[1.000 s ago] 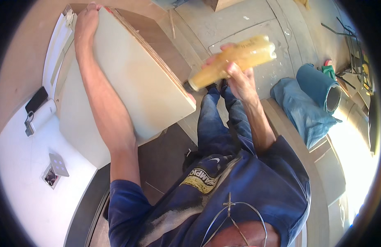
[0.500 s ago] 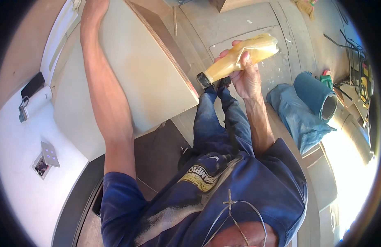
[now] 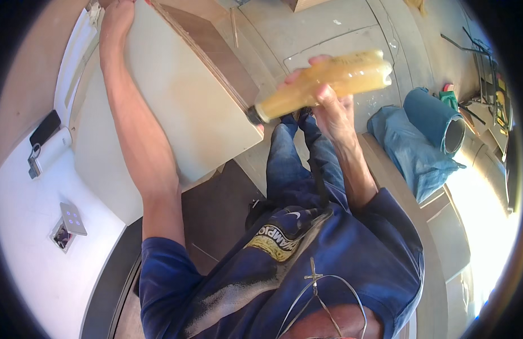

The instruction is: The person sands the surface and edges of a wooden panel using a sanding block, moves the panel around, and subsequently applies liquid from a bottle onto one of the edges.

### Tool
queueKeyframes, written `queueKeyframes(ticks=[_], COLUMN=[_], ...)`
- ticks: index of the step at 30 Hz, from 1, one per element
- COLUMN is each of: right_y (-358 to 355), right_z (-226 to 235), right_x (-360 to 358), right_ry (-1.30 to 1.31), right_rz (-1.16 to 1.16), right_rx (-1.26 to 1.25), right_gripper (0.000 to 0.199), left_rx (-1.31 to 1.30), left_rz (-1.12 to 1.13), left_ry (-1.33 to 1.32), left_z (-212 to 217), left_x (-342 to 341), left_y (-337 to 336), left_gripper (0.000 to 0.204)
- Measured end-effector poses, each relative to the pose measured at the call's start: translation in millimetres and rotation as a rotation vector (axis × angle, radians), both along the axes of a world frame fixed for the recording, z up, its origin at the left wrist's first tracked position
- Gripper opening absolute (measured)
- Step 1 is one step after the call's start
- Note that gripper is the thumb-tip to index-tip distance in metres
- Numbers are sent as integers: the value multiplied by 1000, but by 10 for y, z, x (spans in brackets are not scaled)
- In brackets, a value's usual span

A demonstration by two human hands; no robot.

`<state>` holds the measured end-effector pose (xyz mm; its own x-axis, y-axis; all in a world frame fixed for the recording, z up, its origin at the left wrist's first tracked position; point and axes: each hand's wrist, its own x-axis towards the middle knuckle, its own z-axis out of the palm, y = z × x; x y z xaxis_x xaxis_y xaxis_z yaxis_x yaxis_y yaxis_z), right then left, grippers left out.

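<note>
My right hand [image 3: 332, 107] is wrapped round a clear plastic bottle [image 3: 323, 82] of yellowish liquid, probably glue. The bottle slants down to the left, and its dark cap [image 3: 254, 115] is at the raw plywood edge [image 3: 210, 68] of a pale cabinet [image 3: 171, 101]; whether they touch I cannot tell. My left forearm stretches along the cabinet's broad pale face. At the far end, beside the wall, my left hand [image 3: 118, 14] rests at the cabinet's edge, its fingers hidden or cut off by the frame.
A blue roll [image 3: 428, 118] and a crumpled blue sheet [image 3: 405, 164] lie to the right. Tools and racks [image 3: 493, 85] line the far right. On the left white wall, a switch plate [image 3: 74, 218] hangs off its open box [image 3: 62, 236]. A dark panel [image 3: 227, 198] lies below the cabinet.
The bottle has moved left, bringing its cap to the plywood edge. It looks fuller and less squeezed in than before. My left hand stays at the cabinet's far end.
</note>
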<state>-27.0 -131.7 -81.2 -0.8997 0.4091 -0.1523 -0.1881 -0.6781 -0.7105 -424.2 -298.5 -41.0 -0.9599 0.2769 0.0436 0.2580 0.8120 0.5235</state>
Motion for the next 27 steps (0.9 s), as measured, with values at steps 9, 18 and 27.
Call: queueKeyframes(ticks=[9,18,27], right_y=[-9,143,25], right_z=[50,-26,-137], right_x=[111,297,194], right_ry=[-55,14,-47], right_rz=[12,87,34], right_rx=[13,32,5], right_gripper=[66,58,57], left_rx=[113,94,47], left_rz=[-12,-40,22], left_ry=[-101,-95,-113], left_z=[106,7,56], left_x=[157,38,63], left_y=[110,67,58], left_gripper=[44,46,48])
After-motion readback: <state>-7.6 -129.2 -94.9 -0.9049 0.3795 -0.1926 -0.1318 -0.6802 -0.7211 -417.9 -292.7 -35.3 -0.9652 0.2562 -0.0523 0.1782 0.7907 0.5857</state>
